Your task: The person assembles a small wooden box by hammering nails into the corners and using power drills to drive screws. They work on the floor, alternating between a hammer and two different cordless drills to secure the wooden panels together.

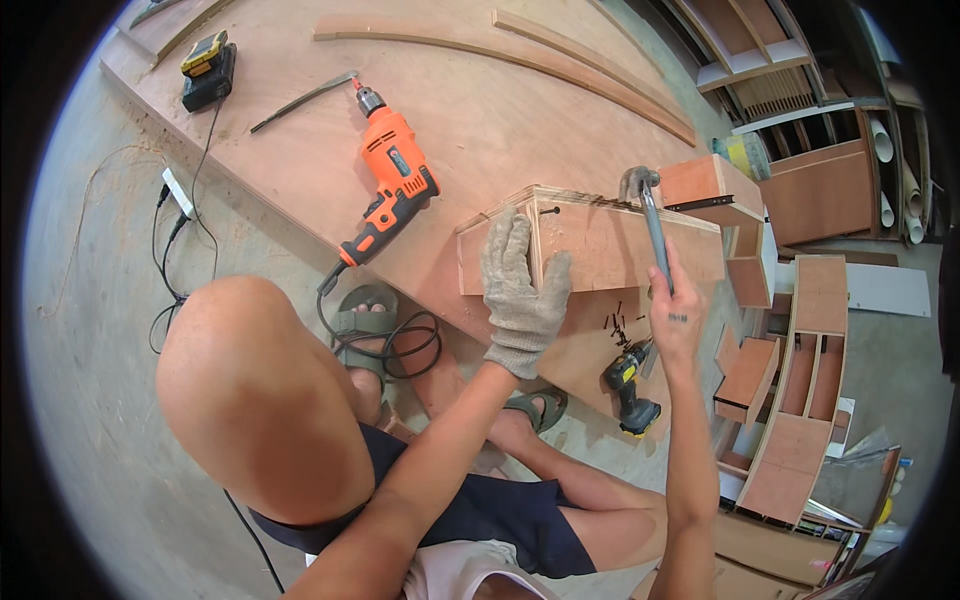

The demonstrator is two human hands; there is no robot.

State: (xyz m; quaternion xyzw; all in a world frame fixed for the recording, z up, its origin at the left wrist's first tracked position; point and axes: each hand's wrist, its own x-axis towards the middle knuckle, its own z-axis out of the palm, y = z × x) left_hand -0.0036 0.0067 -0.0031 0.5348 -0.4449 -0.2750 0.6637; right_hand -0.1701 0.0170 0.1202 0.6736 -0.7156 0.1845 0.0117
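Observation:
My left hand (521,290), in a grey knitted work glove, lies against the near corner of a plywood box (625,245). Its fingers stretch up one face, and the thumb is spread onto the other. Beside the fingertips a dark screw (549,210) sticks out of the box near its top edge. My bare right hand (677,305) is closed round the handle of a claw hammer (655,220). The hammer head is above the box's far right part, apart from the screw. Several loose dark screws (617,322) lie below the box, near a black and yellow cordless drill (630,388).
An orange corded drill (395,165) lies on the large plywood sheet (270,110), its cable looping by my sandalled foot. Farther off are a battery charger (208,70) and long wood strips (500,45). A power strip (178,193) lies left. Wooden drawers and frames (810,370) crowd the right.

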